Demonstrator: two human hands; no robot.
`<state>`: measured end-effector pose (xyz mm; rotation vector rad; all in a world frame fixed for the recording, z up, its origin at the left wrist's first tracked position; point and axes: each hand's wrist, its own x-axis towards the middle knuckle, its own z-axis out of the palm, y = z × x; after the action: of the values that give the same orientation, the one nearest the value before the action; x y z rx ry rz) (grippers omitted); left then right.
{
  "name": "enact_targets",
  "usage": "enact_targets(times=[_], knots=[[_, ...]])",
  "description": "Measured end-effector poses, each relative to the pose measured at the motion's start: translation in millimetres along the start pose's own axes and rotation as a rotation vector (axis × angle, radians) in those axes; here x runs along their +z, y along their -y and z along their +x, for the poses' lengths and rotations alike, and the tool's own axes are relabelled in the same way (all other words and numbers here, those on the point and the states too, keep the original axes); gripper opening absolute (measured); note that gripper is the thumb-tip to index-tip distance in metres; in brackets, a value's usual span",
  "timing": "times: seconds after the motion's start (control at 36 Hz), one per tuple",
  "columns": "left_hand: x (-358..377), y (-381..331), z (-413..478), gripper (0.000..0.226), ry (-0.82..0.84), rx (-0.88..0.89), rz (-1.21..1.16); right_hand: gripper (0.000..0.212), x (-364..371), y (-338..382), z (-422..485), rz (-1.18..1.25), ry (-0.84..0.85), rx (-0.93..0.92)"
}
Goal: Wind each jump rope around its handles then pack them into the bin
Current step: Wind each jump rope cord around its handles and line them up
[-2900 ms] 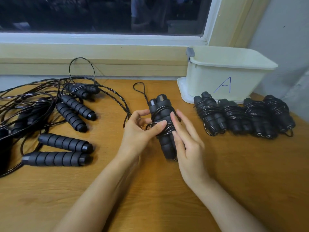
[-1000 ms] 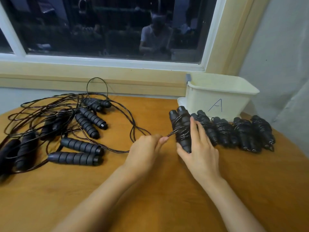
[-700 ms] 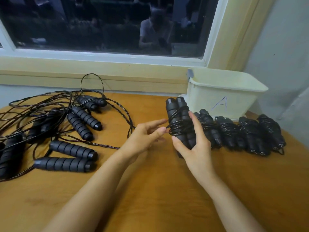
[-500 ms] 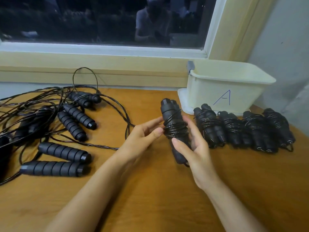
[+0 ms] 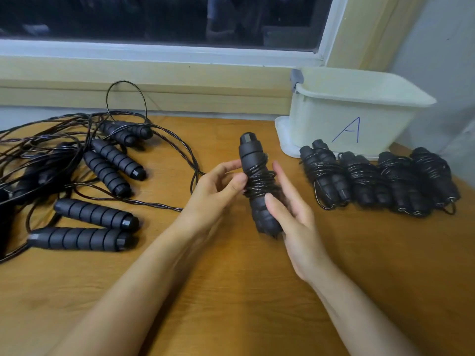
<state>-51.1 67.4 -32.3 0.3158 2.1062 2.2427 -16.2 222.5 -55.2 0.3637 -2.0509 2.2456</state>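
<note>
Between both hands: wound jump rope [image 5: 257,176], held tilted. Left hand [image 5: 216,186] pinches the coil with thumb and forefinger; right hand [image 5: 295,219] clamps the lower handles between thumb and straight fingers. Beyond the right fingers: four wound bundles [image 5: 380,181], then bin [image 5: 321,119]. Left of the left fingers: loose ropes [image 5: 102,170].

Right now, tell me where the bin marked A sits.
In the head view the bin stands at the far right of the table, below the window's right corner, just behind the row of four wound jump ropes.
</note>
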Motion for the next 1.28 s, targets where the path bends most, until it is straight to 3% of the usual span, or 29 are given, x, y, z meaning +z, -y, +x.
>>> enact_targets(times=[0.11, 0.22, 0.33, 0.75, 0.83, 0.94, 1.11, 1.19, 1.28], knots=[[1.1, 1.0, -3.0, 0.056, -0.058, -0.006, -0.011, 0.055, 3.8, -0.1, -0.9, -0.161, -0.072, -0.088], [4.5, 0.4, -5.3, 0.057, -0.104, 0.012, 0.067, 0.073, 3.4, 1.0, -1.2, -0.331, -0.075, -0.141], [4.4, -1.6, -6.9, 0.053, -0.145, 0.059, 0.211, 0.070, 1.6, -1.5, -0.8, -0.331, -0.078, -0.149], [-8.4, -17.0, -10.1, 0.064, 0.205, 0.090, 0.349, 0.066, -8.8, -3.9, 2.9, -0.241, -0.105, -0.136], [-9.1, -17.8, -10.1, 0.063, 0.144, 0.119, 0.355, 0.067, -9.3, -3.5, 3.0, -0.205, -0.098, -0.129], [-8.4, -16.4, -8.7, 0.045, 0.021, 0.133, 0.287, 0.063, -8.3, -2.0, 2.9, -0.142, -0.082, -0.122], [-4.4, -14.7, -8.3, 0.049, -0.061, 0.053, 0.068, 0.059, -7.0, -1.1, 3.8, -0.093, -0.065, -0.122], [-1.0, -16.3, -9.4, 0.048, -0.096, 0.048, 0.016, 0.055, -4.5, -0.2, 2.4, -0.133, -0.093, -0.158], [2.9, -16.4, -11.1, 0.052, -0.132, 0.055, 0.012, 0.052, -3.9, -3.2, 1.7, -0.335, -0.224, -0.241]])
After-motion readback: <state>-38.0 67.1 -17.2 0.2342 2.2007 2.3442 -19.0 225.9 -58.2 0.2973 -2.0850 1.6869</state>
